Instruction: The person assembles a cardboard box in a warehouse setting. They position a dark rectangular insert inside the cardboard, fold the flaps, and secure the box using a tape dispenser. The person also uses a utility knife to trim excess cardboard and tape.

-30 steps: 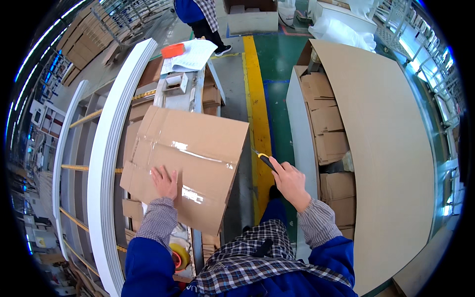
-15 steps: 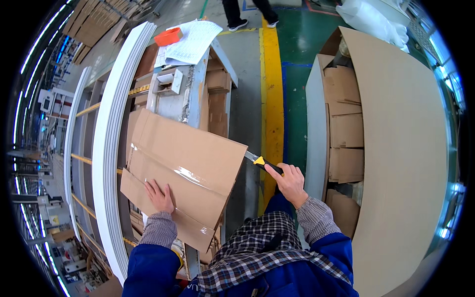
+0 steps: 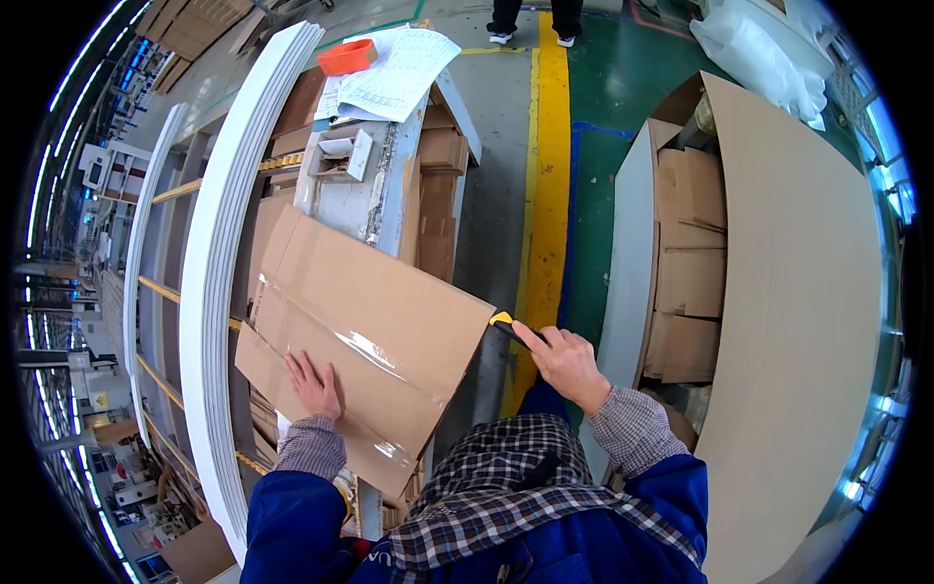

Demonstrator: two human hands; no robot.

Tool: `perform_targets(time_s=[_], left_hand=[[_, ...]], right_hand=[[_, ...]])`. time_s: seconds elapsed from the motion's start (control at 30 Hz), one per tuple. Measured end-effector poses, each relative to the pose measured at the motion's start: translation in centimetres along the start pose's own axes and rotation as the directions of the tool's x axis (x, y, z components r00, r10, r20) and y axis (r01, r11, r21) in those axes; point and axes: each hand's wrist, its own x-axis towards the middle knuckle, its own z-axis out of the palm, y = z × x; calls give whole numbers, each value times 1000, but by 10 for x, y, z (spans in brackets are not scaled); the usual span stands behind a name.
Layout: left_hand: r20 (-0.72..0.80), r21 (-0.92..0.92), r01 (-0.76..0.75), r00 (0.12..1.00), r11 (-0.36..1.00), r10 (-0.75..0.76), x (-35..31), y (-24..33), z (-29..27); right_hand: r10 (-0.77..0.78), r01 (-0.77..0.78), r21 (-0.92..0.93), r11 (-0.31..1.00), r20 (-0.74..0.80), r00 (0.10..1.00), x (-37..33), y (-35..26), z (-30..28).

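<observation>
A flat brown cardboard box (image 3: 389, 302) with strips of clear tape lies slanted in front of me. My left hand (image 3: 314, 385) rests on its lower left part, fingers spread and palm down. In my right hand (image 3: 564, 362) is a black and yellow utility knife (image 3: 503, 322), held at the box's right edge. The index finger stretches along the knife's handle. No blade shows now; the front of the knife meets the cardboard edge, and the blade seems hidden behind or inside it.
Left of the box stands a stack of long white panels (image 3: 226, 214) on a rack with yellow bars. Beyond it, a workbench holds papers (image 3: 404, 73) and an orange tape roll (image 3: 347, 56). At right, a large cardboard sheet (image 3: 808, 321) leans beside folded cartons (image 3: 689, 277). A person (image 3: 535, 18) stands ahead.
The knife has moved against the box's right edge, and its earlier visible blade is now out of sight. My left hand stays in place. The person ahead has shifted right in view.
</observation>
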Motion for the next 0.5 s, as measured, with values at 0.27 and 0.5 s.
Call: perform_targets(time_s=[0.27, 0.5], left_hand=[[1, 22, -15, 1000, 1000, 15, -1, 2, -3], [-1, -4, -2, 1000, 1000, 2, 0, 5, -4]], right_hand=[[-41, 39, 36, 999, 63, 997, 0, -6, -4], [-47, 49, 58, 997, -34, 998, -7, -2, 18]])
